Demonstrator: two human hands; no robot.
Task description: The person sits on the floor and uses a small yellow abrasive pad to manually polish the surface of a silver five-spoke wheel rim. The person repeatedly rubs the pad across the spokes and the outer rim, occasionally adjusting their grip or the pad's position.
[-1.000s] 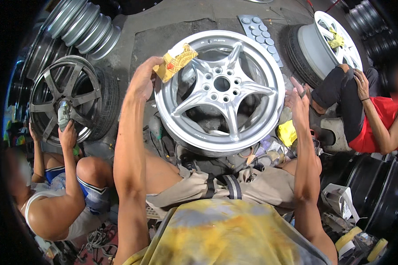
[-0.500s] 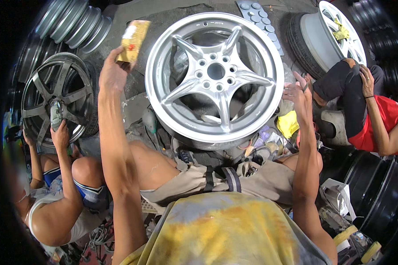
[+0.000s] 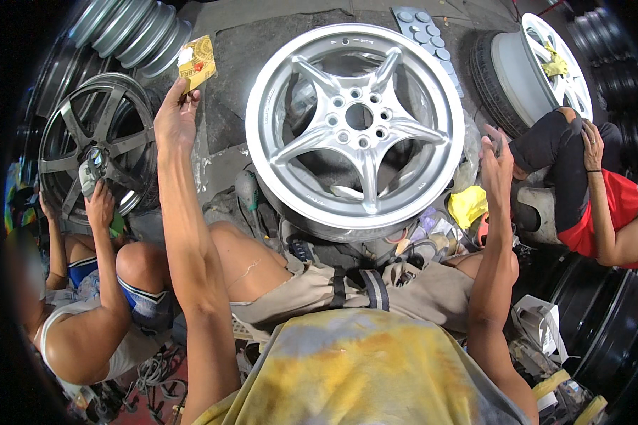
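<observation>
A silver alloy wheel rim (image 3: 370, 170) with star-like spokes lies face up before me, resting on a tire (image 3: 319, 228). Off its upper left, my left hand (image 3: 176, 117) pinches a flat gold-yellow sheet (image 3: 197, 64) with a white patch and a small red mark; I cannot tell if it is sandpaper or a packet. My right hand (image 3: 497, 157) is raised just past the rim's right edge, apart from it, fingers stretched and holding nothing.
A person at left works a grey hand tool (image 3: 88, 177) on a dark wheel (image 3: 99, 145). Another, in red (image 3: 627, 212), sits near a white wheel (image 3: 560, 64). Nearby are a yellow cloth (image 3: 468, 206), a dark green-grey power tool (image 3: 247, 190) and a tray of grey discs (image 3: 432, 44).
My right hand has come away from the rim's edge, its fingers turning upward. The gold-yellow sheet has tilted and shifted slightly left in my left hand. The rim appears a little further right.
</observation>
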